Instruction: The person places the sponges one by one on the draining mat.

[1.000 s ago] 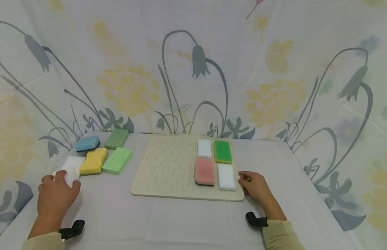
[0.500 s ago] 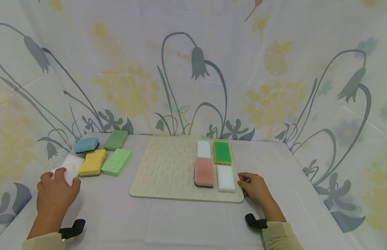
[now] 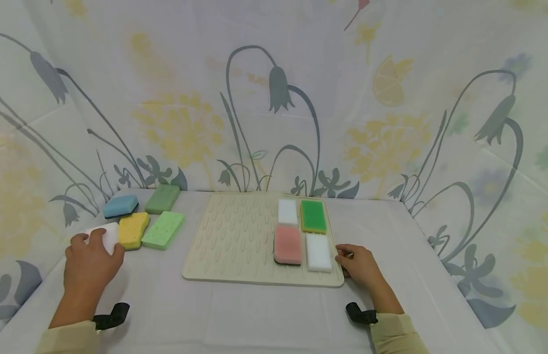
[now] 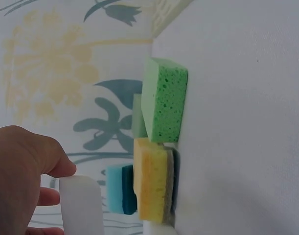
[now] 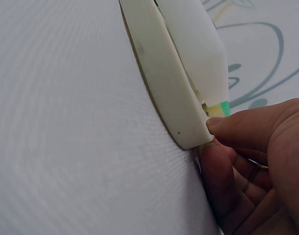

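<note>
White sponge within the left grip

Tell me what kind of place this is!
Probably an indoor tabletop work spot, though the room beyond is hidden. You can see a white-covered table, flowery cloth behind it, and a beige mat with sponges on it.
</note>
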Action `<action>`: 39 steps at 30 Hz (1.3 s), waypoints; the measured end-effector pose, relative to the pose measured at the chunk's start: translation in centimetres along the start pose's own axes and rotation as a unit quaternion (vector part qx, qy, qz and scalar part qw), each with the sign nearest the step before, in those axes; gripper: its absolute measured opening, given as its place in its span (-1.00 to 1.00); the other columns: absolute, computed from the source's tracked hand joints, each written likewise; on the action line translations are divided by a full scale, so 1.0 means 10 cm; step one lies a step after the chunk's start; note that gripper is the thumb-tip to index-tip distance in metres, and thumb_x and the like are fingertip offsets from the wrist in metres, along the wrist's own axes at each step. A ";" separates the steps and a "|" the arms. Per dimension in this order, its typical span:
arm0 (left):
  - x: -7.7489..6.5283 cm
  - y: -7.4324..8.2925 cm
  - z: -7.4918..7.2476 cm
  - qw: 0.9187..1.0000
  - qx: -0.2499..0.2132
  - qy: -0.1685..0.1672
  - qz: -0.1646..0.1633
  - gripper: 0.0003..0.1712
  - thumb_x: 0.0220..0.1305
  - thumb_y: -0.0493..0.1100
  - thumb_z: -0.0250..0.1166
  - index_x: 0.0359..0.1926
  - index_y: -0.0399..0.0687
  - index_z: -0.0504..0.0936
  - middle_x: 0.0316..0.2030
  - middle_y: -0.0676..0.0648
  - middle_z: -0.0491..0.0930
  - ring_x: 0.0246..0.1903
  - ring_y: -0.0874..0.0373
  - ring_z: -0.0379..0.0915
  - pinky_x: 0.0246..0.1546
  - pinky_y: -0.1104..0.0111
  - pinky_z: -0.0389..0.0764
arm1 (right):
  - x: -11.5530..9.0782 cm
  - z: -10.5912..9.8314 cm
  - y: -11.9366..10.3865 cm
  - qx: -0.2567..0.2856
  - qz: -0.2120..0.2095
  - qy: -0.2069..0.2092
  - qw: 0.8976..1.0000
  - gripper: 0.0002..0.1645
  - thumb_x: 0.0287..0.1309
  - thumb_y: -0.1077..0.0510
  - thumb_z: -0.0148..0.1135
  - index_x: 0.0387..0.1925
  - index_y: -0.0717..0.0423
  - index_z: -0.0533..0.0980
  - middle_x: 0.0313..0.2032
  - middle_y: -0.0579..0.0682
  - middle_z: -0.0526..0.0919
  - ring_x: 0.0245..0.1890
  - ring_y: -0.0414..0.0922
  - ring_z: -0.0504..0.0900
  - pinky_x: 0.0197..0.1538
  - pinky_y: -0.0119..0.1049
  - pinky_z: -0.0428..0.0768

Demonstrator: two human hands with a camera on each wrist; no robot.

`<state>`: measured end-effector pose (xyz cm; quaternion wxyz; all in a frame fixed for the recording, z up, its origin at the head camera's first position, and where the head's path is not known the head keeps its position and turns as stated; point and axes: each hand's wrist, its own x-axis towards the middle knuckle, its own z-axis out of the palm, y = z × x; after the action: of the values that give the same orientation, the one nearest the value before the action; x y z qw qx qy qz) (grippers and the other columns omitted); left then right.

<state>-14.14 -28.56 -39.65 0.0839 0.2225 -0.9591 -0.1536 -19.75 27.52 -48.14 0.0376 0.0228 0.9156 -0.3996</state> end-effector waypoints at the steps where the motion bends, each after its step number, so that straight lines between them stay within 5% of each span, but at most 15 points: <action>1: 0.00 0.02 0.00 1.000 -0.001 -0.001 0.002 -0.31 0.29 -0.08 0.01 0.30 -0.45 0.12 0.22 -0.65 -0.02 0.17 -0.55 0.02 0.11 -0.28 0.31 | 0.00 0.00 0.00 -0.001 -0.001 0.000 1.000 -0.53 0.22 0.17 0.22 0.15 0.22 0.52 -0.14 0.09 0.63 -0.43 -0.21 0.61 -0.46 -0.32 0.62; 19: 0.06 0.39 0.10 0.999 -0.017 0.005 0.049 -0.31 0.31 -0.05 0.02 0.31 -0.42 0.15 0.24 -0.61 0.02 0.16 -0.53 0.09 0.02 -0.28 0.40 | -0.04 0.00 -0.03 -0.006 -0.002 0.001 1.000 -0.54 0.21 0.17 0.22 0.15 0.22 0.52 -0.14 0.09 0.63 -0.43 -0.22 0.59 -0.47 -0.34 0.60; 39: 0.12 0.89 0.39 0.992 -0.060 0.010 0.114 -0.36 0.30 -0.04 0.06 0.28 -0.36 0.25 0.21 -0.55 0.15 0.08 -0.46 0.22 -0.04 -0.22 0.44 | -0.01 0.00 0.00 -0.007 0.001 0.004 1.000 -0.54 0.22 0.17 0.22 0.15 0.21 0.52 -0.15 0.08 0.63 -0.44 -0.22 0.58 -0.48 -0.34 0.60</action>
<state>-19.68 -20.52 -40.22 0.1234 0.1072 -0.9664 -0.1985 -19.63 27.49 -48.16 0.0345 0.0255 0.9186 -0.3930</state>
